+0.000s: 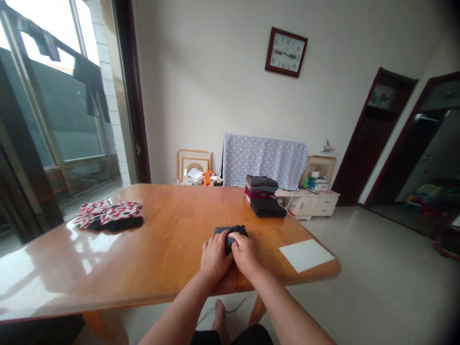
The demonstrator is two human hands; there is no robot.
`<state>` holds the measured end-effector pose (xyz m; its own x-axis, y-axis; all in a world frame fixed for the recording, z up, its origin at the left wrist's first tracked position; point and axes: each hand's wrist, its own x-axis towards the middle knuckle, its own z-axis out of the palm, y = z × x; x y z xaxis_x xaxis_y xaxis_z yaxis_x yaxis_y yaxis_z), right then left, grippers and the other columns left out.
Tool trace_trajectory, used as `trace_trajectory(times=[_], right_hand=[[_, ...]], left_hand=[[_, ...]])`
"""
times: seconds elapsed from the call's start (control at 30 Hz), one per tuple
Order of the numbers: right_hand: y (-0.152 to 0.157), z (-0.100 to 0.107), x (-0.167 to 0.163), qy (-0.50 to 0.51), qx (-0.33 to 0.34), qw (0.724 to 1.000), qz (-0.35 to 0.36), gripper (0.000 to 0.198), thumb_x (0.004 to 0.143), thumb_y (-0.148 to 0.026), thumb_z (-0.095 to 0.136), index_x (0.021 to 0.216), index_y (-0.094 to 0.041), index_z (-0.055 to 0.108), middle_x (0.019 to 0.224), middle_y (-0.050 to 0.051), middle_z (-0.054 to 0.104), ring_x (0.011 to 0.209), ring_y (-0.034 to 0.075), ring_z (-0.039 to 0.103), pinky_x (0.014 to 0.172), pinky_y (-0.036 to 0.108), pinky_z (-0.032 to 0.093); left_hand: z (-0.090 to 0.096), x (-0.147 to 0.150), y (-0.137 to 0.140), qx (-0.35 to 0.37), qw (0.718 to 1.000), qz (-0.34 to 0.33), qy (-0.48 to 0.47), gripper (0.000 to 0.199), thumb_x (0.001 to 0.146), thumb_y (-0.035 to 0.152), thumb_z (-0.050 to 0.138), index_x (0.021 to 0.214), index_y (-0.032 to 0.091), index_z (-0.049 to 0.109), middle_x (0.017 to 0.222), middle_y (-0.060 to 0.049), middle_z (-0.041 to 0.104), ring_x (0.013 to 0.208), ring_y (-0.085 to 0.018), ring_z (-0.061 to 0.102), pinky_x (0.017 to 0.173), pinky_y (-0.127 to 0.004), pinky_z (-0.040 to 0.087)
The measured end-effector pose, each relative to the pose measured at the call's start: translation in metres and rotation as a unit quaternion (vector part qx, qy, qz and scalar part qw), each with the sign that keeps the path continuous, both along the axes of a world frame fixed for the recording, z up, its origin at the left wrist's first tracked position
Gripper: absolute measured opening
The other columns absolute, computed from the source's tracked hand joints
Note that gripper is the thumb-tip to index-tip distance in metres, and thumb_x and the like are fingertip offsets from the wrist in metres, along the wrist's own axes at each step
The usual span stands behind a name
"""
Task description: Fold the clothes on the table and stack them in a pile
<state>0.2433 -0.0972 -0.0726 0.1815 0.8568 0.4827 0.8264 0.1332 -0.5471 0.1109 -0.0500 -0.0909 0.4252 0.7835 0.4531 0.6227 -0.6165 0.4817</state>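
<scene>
A small bundle of dark grey cloth (pixel 237 230), folded or rolled, lies on the table near its front edge. My left hand (pixel 215 256) presses on its left side, fingers bent over the fabric. From the right, my right hand (pixel 246 251) grips the same cloth, its thumb pointing inward on top. Both hands almost meet over the bundle and cover its near part. Beyond them, toward the right edge, stands a stack of folded clothes (pixel 265 194) in black, grey and dark red. To the far left lies a red-and-white patterned garment (pixel 111 214) with black parts.
The glossy wooden table (pixel 172 239) has a white sheet (pixel 306 255) near its right corner. Past the far edge are a polka-dot cloth cover (pixel 264 158), a low white cabinet (pixel 316 205) and picture frames (pixel 194 162). A large window (pixel 68 105) is on the left.
</scene>
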Motion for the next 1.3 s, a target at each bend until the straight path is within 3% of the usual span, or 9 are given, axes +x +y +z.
trace_trajectory(times=[0.07, 0.2, 0.33, 0.43, 0.6, 0.87, 1.1, 1.3], right_hand=[[0.008, -0.004, -0.006, 0.047, 0.025, 0.998, 0.028, 0.042, 0.090, -0.017, 0.047, 0.128, -0.026, 0.064, 0.121, 0.004, 0.071, 0.112, 0.020, 0.065, 0.100, 0.031, 0.048], [0.016, -0.024, -0.001, 0.117, 0.033, 0.993, -0.004, 0.062, 0.092, -0.022, 0.047, 0.153, -0.021, 0.035, 0.135, 0.011, 0.064, 0.123, 0.021, 0.061, 0.104, 0.036, 0.048], [0.007, -0.049, 0.015, 0.031, -0.028, 0.999, -0.020, 0.058, 0.090, -0.026, 0.053, 0.146, -0.013, 0.048, 0.136, 0.018, 0.061, 0.126, 0.028, 0.059, 0.106, 0.042, 0.047], [0.001, -0.061, 0.018, -0.030, -0.036, 0.999, -0.013, 0.048, 0.089, -0.024, 0.053, 0.135, -0.012, 0.060, 0.133, 0.017, 0.064, 0.127, 0.029, 0.058, 0.109, 0.043, 0.044], [0.002, -0.064, 0.013, -0.065, -0.033, 0.997, -0.020, 0.037, 0.089, -0.024, 0.053, 0.121, -0.014, 0.070, 0.128, 0.015, 0.067, 0.126, 0.029, 0.057, 0.111, 0.043, 0.041], [0.002, -0.068, 0.017, -0.063, -0.040, 0.997, -0.019, 0.039, 0.090, -0.026, 0.053, 0.124, -0.016, 0.069, 0.130, 0.013, 0.065, 0.127, 0.027, 0.056, 0.111, 0.041, 0.041], [0.001, -0.070, 0.016, -0.050, -0.028, 0.998, -0.021, 0.037, 0.092, -0.028, 0.052, 0.122, -0.016, 0.070, 0.127, 0.013, 0.066, 0.125, 0.027, 0.056, 0.112, 0.041, 0.040], [-0.015, -0.057, 0.011, -0.057, 0.019, 0.994, -0.094, 0.032, 0.095, -0.031, 0.047, 0.116, -0.022, 0.070, 0.117, 0.011, 0.067, 0.115, 0.026, 0.058, 0.104, 0.041, 0.043]], left_hand=[[0.006, 0.006, 0.010, -0.041, 0.998, 0.011, -0.053, 0.038, 0.088, 0.030, 0.056, 0.126, 0.025, 0.058, 0.125, -0.009, 0.067, 0.112, -0.025, 0.061, 0.092, -0.035, 0.042], [0.009, -0.006, 0.034, -0.134, 0.972, 0.080, -0.176, 0.018, 0.088, 0.030, 0.052, 0.101, 0.022, 0.063, 0.094, -0.006, 0.073, 0.088, -0.022, 0.067, 0.074, -0.028, 0.047], [-0.006, -0.054, 0.045, -0.149, 0.931, 0.208, -0.259, 0.019, 0.086, 0.032, 0.054, 0.101, 0.021, 0.059, 0.091, -0.007, 0.072, 0.084, -0.023, 0.068, 0.071, -0.029, 0.049], [-0.014, -0.089, 0.042, -0.149, 0.927, 0.268, -0.217, 0.034, 0.084, 0.036, 0.057, 0.114, 0.021, 0.054, 0.103, -0.010, 0.072, 0.091, -0.026, 0.069, 0.075, -0.032, 0.050], [-0.001, -0.114, 0.037, -0.175, 0.937, 0.277, -0.124, 0.040, 0.087, 0.035, 0.052, 0.125, 0.026, 0.047, 0.107, -0.007, 0.074, 0.099, -0.029, 0.069, 0.077, -0.036, 0.048], [-0.002, -0.117, 0.033, -0.174, 0.937, 0.299, -0.049, 0.031, 0.091, 0.036, 0.044, 0.119, 0.028, 0.054, 0.112, -0.007, 0.074, 0.102, -0.029, 0.069, 0.076, -0.037, 0.047], [0.002, -0.110, 0.046, -0.149, 0.941, 0.304, 0.023, 0.054, 0.090, 0.061, 0.043, 0.123, 0.020, 0.056, 0.122, -0.018, 0.069, 0.111, -0.037, 0.065, 0.088, -0.046, 0.046], [0.000, -0.100, 0.070, -0.130, 0.949, 0.278, 0.075, 0.060, 0.086, 0.058, 0.050, 0.130, 0.018, 0.054, 0.130, -0.020, 0.063, 0.120, -0.039, 0.058, 0.094, -0.049, 0.044]])
